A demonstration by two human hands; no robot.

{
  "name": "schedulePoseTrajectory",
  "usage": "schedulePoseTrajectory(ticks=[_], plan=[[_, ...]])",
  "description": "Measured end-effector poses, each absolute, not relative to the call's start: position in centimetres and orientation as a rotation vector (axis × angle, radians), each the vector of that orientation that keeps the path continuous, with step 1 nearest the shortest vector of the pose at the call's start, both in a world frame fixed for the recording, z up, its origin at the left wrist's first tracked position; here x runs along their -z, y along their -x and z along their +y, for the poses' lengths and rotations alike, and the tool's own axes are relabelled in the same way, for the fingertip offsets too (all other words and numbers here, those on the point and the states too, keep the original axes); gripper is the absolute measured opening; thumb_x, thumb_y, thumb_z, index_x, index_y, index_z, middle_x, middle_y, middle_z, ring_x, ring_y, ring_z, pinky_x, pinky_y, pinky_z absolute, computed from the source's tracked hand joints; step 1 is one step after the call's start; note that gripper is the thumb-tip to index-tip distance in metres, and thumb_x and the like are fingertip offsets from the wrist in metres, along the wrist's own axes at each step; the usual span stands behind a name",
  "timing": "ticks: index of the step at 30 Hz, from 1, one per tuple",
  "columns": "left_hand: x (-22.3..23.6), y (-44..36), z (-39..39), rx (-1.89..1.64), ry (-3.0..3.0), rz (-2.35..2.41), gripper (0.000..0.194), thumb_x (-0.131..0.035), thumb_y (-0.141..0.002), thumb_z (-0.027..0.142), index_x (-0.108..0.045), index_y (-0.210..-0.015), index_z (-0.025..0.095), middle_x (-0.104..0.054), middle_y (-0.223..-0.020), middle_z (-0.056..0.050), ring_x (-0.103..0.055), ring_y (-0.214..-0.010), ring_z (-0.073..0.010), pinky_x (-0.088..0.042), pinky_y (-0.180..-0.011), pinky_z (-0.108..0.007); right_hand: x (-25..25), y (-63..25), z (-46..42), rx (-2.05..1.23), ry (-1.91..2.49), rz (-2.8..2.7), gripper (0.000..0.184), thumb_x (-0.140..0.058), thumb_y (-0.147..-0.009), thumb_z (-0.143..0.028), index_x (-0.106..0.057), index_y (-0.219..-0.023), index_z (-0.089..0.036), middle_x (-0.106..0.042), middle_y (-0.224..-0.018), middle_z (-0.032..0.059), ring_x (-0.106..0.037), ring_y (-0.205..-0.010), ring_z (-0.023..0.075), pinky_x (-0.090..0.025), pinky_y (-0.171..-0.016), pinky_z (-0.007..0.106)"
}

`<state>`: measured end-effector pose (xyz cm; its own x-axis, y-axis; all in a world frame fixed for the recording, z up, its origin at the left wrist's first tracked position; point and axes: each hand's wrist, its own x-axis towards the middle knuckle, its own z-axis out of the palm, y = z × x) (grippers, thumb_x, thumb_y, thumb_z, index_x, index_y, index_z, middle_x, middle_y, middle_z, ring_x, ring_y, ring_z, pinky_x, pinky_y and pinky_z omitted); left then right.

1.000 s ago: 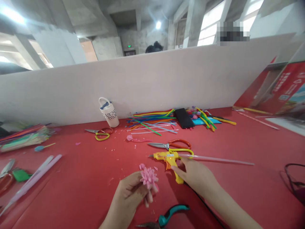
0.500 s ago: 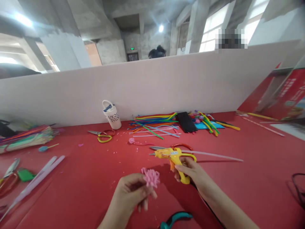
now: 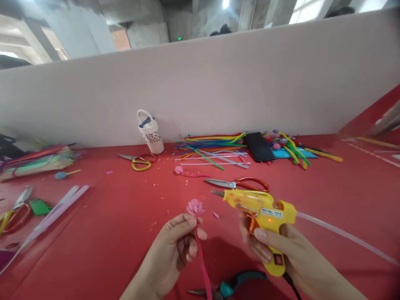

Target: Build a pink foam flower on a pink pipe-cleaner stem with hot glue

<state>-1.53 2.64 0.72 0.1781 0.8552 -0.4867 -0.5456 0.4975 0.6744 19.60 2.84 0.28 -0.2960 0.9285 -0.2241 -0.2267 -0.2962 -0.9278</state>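
Between thumb and fingers, my left hand [image 3: 175, 246] pinches a pink craft flower [image 3: 195, 207] just below its head. Its darker pink stem [image 3: 202, 262] hangs down toward the bottom edge. My right hand [image 3: 290, 248] is wrapped round the handle of a yellow hot glue gun [image 3: 265, 210], whose nozzle points left, above and to the right of the flower, apart from it. A clear glue stick [image 3: 343, 235] trails from the gun's back, and a small light glows on its side. Teal-handled pliers [image 3: 231, 287] lie beneath, partly cut off.
Red-handled scissors [image 3: 250, 182] lie behind the glue gun. Farther back are a second pink flower [image 3: 179, 170], colourful pipe cleaners [image 3: 212, 146], a black phone [image 3: 260, 146], a white cup [image 3: 152, 136] and other scissors [image 3: 140, 162]. More scissors [image 3: 18, 208] and glue sticks [image 3: 59, 212] lie left. A pale partition [image 3: 200, 91] bounds the table.
My right hand has brought the glue gun nearer the camera and rightward, baring the scissors behind. My left hand has turned the flower upright, so its stem shows. The view has tilted down.
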Motion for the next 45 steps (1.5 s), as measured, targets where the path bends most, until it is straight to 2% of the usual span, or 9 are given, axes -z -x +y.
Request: schedulePoseTrajectory(ticks=[5,7,10,13,17,26,34,41,45], plan=[[-0.5,1.3,2.4,-1.018,-0.348,0.957,0.012,-0.068,-0.071,0.019,-0.059,-0.067,0.013,-0.067,-0.059,-0.001,-0.049,-0.037,-0.0015,-0.032,-0.033,-0.009,-0.6,-18.8,1.3,-1.366,1.295,-1.239,0.023,-0.069,-0.066,-0.041,-0.066,-0.078,-0.022,-0.068,-0.077,0.0058,-0.061,-0.065,0.0186,-0.05,-0.057,0.028],[-0.7,1.2,2.3,-1.029,-0.334,0.952,0.012,-0.068,-0.072,0.017,-0.058,-0.066,0.013,-0.066,-0.06,-0.001,-0.049,-0.039,-0.0016,-0.034,-0.036,-0.009,-0.9,-18.4,0.9,-1.136,1.311,-1.431,0.014,-0.064,-0.068,-0.037,-0.061,-0.069,-0.024,-0.069,-0.075,0.0032,-0.063,-0.064,0.0195,-0.053,-0.058,0.028],[-1.1,1.0,2.2,-1.035,-0.313,0.946,0.011,-0.067,-0.073,0.015,-0.059,-0.066,0.012,-0.064,-0.057,0.0,-0.049,-0.039,-0.0015,-0.036,-0.037,-0.009,-1.2,-18.1,0.8,-0.876,1.299,-1.676,0.019,-0.057,-0.072,-0.035,-0.052,-0.057,-0.025,-0.065,-0.062,-0.001,-0.06,-0.049,0.0159,-0.052,-0.051,0.025],[-1.4,1.0,2.2,-1.036,-0.276,0.933,0.009,-0.066,-0.074,0.012,-0.06,-0.068,0.012,-0.063,-0.056,0.001,-0.05,-0.039,-0.002,-0.039,-0.037,-0.01,-0.9,-18.2,0.9,-0.719,1.267,-1.829,0.024,-0.05,-0.077,-0.037,-0.051,-0.056,-0.025,-0.062,-0.057,-0.0015,-0.059,-0.045,0.0151,-0.051,-0.048,0.026],[-1.6,1.0,2.3,-1.023,-0.234,0.931,0.008,-0.064,-0.075,0.01,-0.06,-0.068,0.012,-0.063,-0.054,0.001,-0.052,-0.039,-0.0027,-0.042,-0.038,-0.01,-0.4,-18.4,1.0,-0.526,1.24,-1.939,0.026,-0.046,-0.081,-0.038,-0.052,-0.059,-0.025,-0.061,-0.058,-0.0008,-0.062,-0.051,0.0169,-0.05,-0.049,0.027],[-1.2,0.8,2.0,-1.043,-0.354,0.935,0.011,-0.064,-0.075,0.014,-0.059,-0.067,0.012,-0.063,-0.055,0.001,-0.054,-0.039,-0.0035,-0.044,-0.038,-0.01,-0.3,-18.3,0.9,-0.41,1.223,-1.983,0.023,-0.045,-0.082,-0.032,-0.05,-0.06,-0.025,-0.059,-0.057,-0.0012,-0.062,-0.053,0.017,-0.05,-0.048,0.026],[-0.9,0.6,2.2,-1.195,-0.618,1.109,0.019,-0.065,-0.072,0.015,-0.052,-0.058,0.014,-0.055,-0.04,0.005,-0.049,-0.032,-0.0061,-0.038,-0.029,-0.011,-0.4,-18.6,0.9,-0.655,1.196,-1.857,0.023,-0.051,-0.079,-0.038,-0.049,-0.06,-0.026,-0.064,-0.06,-0.0016,-0.063,-0.05,0.0165,-0.052,-0.045,0.025],[-1.3,0.9,2.1,-1.101,-0.396,0.958,0.015,-0.061,-0.075,0.015,-0.055,-0.062,0.013,-0.062,-0.051,0.001,-0.047,-0.032,-0.0032,-0.037,-0.029,-0.01,-0.3,-18.5,0.7,-0.603,1.195,-1.888,0.023,-0.051,-0.08,-0.037,-0.052,-0.06,-0.026,-0.064,-0.061,-0.0011,-0.064,-0.052,0.0172,-0.053,-0.047,0.027],[-1.4,1.2,2.3,-1.043,-0.275,0.889,0.014,-0.057,-0.078,0.013,-0.058,-0.064,0.011,-0.058,-0.051,0.001,-0.045,-0.034,-0.0017,-0.036,-0.031,-0.009,-0.5,-18.5,0.7,-0.562,1.205,-1.892,0.017,-0.053,-0.079,-0.032,-0.054,-0.062,-0.026,-0.062,-0.06,-0.001,-0.065,-0.057,0.0185,-0.054,-0.05,0.027]])
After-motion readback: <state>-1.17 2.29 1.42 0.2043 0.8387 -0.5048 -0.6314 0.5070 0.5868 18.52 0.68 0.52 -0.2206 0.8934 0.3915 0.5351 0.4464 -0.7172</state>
